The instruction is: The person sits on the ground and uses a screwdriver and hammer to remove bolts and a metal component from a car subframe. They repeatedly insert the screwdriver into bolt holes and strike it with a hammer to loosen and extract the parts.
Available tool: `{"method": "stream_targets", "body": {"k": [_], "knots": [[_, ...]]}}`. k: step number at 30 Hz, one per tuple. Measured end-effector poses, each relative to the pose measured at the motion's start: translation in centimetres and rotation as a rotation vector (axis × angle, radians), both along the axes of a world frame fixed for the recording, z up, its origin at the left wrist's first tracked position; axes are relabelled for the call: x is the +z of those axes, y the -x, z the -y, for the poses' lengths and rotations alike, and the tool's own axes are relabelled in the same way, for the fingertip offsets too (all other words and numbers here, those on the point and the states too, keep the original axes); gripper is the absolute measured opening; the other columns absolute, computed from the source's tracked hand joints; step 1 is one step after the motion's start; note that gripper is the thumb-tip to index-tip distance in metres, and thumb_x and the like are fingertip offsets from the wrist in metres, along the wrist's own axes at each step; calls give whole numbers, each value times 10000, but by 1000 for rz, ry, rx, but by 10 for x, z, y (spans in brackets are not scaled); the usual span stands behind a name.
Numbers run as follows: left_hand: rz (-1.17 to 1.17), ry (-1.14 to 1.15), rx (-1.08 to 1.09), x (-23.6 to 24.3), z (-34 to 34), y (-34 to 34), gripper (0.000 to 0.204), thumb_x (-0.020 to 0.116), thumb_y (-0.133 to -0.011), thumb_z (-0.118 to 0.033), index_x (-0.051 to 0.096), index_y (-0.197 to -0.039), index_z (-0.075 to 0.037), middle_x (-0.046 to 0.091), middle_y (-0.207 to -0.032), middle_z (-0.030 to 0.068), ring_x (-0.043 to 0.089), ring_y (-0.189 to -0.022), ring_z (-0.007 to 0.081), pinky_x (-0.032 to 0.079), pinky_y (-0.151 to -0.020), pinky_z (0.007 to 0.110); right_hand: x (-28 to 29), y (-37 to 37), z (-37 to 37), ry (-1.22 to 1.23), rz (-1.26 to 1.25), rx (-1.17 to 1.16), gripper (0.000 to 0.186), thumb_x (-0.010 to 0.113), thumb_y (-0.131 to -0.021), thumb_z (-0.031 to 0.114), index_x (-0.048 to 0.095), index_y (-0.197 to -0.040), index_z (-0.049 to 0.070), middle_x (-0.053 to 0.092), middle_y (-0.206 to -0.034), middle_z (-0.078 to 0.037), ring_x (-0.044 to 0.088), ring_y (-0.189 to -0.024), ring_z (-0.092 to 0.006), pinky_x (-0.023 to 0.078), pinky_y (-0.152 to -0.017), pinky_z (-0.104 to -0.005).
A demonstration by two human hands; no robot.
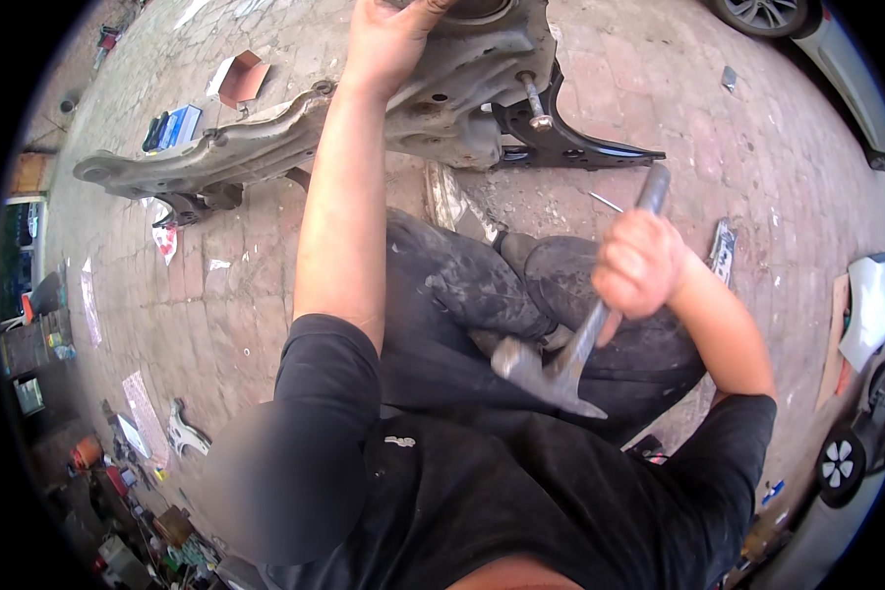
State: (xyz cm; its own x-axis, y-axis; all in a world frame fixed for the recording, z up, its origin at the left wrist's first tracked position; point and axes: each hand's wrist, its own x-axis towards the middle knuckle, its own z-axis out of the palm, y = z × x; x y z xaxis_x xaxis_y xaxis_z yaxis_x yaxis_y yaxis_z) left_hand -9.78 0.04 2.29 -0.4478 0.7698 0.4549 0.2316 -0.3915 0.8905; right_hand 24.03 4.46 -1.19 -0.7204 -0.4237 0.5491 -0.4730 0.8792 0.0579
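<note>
A grey, worn car subframe [265, 147] stretches across the far side in front of my legs. My left hand [388, 44] grips its upper part at the top edge of the view, where some fingers are cut off. A long bolt [533, 98] sticks out of the subframe to the right of that hand. Beside the bolt, a black control arm [585, 152] is joined to the frame. My right hand [639, 261] is closed around the handle of a metal hammer [551, 379]. The hammer's head hangs low, near my lap, apart from the subframe.
On the brick paving lie an open cardboard box [239, 81], a blue box [179, 128] and a thin metal rod [606, 202]. Cars [851, 79] stand at the right. Tools and parts [118, 482] clutter the lower left.
</note>
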Motion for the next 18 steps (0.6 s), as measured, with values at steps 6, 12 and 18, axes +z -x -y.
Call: {"method": "stream_targets", "body": {"k": [6, 12, 18], "knots": [[-8, -12, -13, -1, -4, -7, 429, 777, -899, -338, 694, -1168, -14, 721, -1090, 45, 649, -1004, 144, 513, -922, 325, -66, 2, -64, 170, 361, -700, 502, 662, -822, 565, 564, -788, 73, 603, -742, -124, 627, -723, -349, 512, -701, -473], [-60, 33, 114, -1, 9, -9, 443, 797, -874, -385, 721, -1090, -6, 722, -988, 29, 627, -898, 110, 511, -834, 296, -46, 30, -38, 82, 25, -168, 554, 645, -777, 630, 492, -715, 102, 494, -671, -50, 562, -619, -241, 476, -572, -362], [-123, 42, 138, -13, 54, -34, 549, 830, -821, -455, 712, -1062, 24, 727, -880, 57, 658, -836, 126, 544, -752, 303, -54, -14, -21, 12, 492, -96, 541, 687, -751, 620, 536, -662, 108, 549, -629, -36, 614, -609, -235, 492, -523, -367]]}}
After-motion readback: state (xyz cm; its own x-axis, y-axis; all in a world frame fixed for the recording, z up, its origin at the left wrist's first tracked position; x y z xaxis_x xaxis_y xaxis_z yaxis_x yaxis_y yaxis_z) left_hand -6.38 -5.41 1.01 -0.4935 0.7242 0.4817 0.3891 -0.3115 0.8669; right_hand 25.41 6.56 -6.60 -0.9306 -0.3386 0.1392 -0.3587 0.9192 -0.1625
